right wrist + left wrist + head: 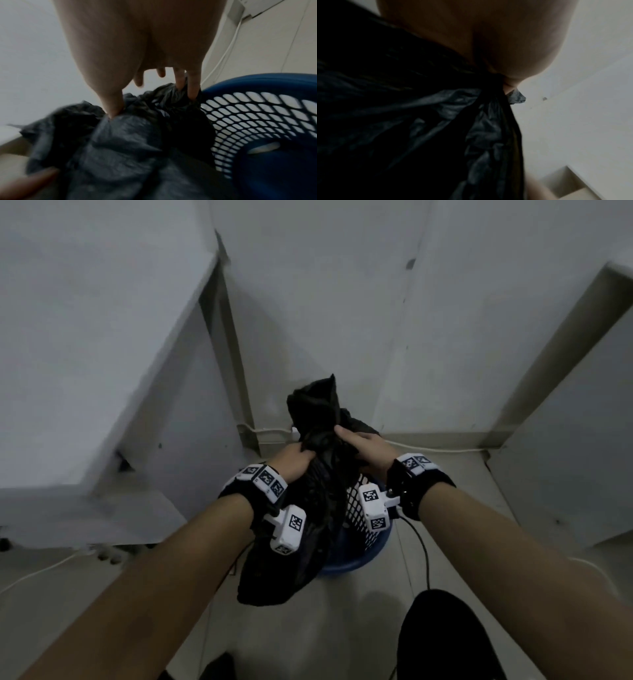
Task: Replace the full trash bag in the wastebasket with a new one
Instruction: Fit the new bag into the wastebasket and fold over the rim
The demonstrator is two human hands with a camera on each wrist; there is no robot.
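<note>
Black plastic fills the centre of the head view: the bag (308, 508) hangs w/ its long axis roughly vertical, neck up, belly low and toward the person, partly over the near-left edge of the basket (363, 529). Left to right: left hand (294, 463) has its fingers curled tight round the gathered neck from the left side; the left wrist view shows bunched film running straight down and away from that fist, so the load sits below the grip. Above the hands a loose tuft of bag mouth sticks up. Right hand (363, 450) grips the same neck from the right, thumb (113, 105) pressed into the film and two fingers (193, 86) pinching a fold, other fingers loose. Both hands lie abt level, touching the neck on opposite sides; neither is clearly nearer. Right of the bag, the blue mesh wall and rim are exposed, and the inside looks mostly vacated on that side. Judging by this, the bag is being closed or lifted out; whether its bottom is clear of the basket can't be told. No new bag visible.
</note>
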